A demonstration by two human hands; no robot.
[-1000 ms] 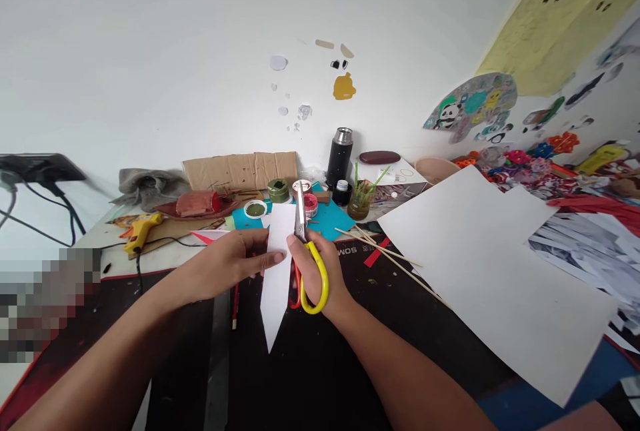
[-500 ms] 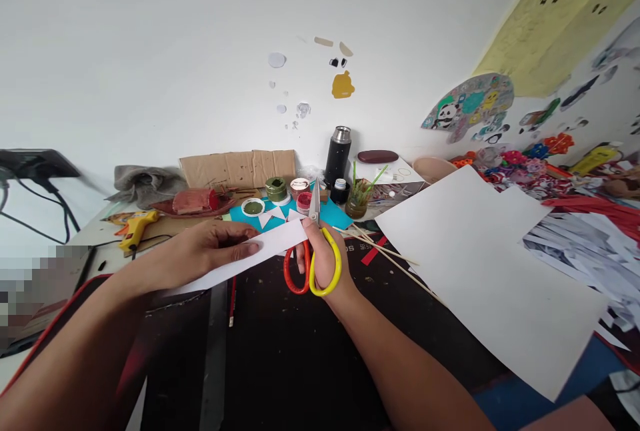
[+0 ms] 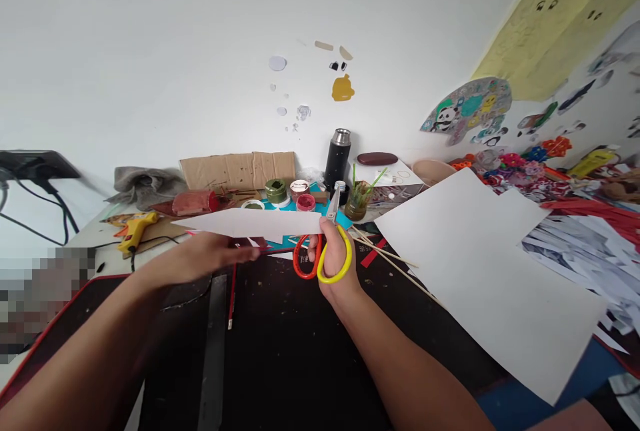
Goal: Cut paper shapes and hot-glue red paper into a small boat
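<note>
My right hand (image 3: pixel 337 261) grips scissors (image 3: pixel 334 271) with one red and one yellow handle loop, blades pointing up and away. Its thumb also pins the right end of a white paper strip (image 3: pixel 260 223), which stretches out to the left above the desk. Just below the strip, my left hand (image 3: pixel 213 254) is open, slightly blurred, with its fingers extended and apart from the paper. Beneath it lie a red pencil (image 3: pixel 231 297) and a steel ruler (image 3: pixel 214 351).
Paint jars (image 3: pixel 276 192) stand behind the hands, near a black thermos (image 3: pixel 339 159) and a brush jar (image 3: pixel 357 205). Large white sheets (image 3: pixel 490 271) and thin wooden sticks (image 3: pixel 395 256) lie to the right. A yellow glue gun (image 3: pixel 135 231) rests at the left.
My left hand has let go of the strip and dropped slightly. The strip has swung up to lie nearly level, and my right hand has moved slightly right with the scissors.
</note>
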